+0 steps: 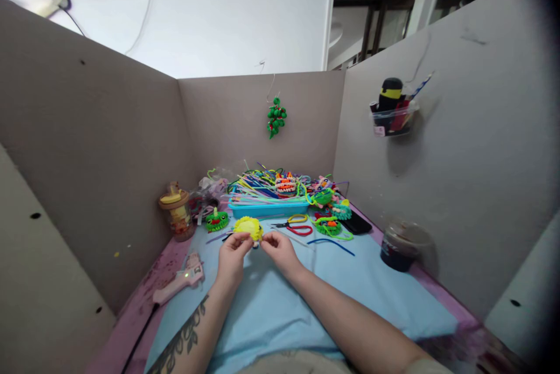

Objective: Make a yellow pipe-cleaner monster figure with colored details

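A fuzzy yellow pipe-cleaner piece point(247, 226) is held just above the light blue mat point(280, 298) in the middle of the desk. My left hand point(233, 254) pinches its lower left side. My right hand point(277, 248) pinches its right edge with fingertips together. A blue tray point(266, 208) heaped with coloured pipe cleaners stands just behind the hands. Red and yellow scissors point(294, 224) lie to the right of the yellow piece.
A pink glue gun point(181, 279) lies at the left with its cord trailing forward. A jar point(177, 213), green fuzzy figures point(217, 220), a dark phone point(356, 224) and a lidded cup point(400, 245) ring the mat. Grey partition walls enclose the desk on three sides.
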Demonstrator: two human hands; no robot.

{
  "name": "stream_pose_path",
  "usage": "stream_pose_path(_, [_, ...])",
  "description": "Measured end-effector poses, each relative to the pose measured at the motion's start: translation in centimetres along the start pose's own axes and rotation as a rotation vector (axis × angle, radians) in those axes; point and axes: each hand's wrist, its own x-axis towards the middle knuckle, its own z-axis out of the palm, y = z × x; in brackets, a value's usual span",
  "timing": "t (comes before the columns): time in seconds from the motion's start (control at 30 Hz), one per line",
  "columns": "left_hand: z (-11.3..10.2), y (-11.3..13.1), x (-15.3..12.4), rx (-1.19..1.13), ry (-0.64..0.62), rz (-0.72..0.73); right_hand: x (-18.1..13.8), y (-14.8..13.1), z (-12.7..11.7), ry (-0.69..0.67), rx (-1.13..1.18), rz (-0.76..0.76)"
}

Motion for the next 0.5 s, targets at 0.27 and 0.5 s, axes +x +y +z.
stream_pose_path(0.27, [-0.03,-0.02,-0.39,0.123,-0.033,0.094,-0.59,-0.41,-0.02,0.025,-0.153,-0.072])
stream_pose_path(0.5, [0.31,0.20,-0.55,0.017,-0.085,0.078,-0.89,-0.89,0.08,0.016,-0.214,-0.146])
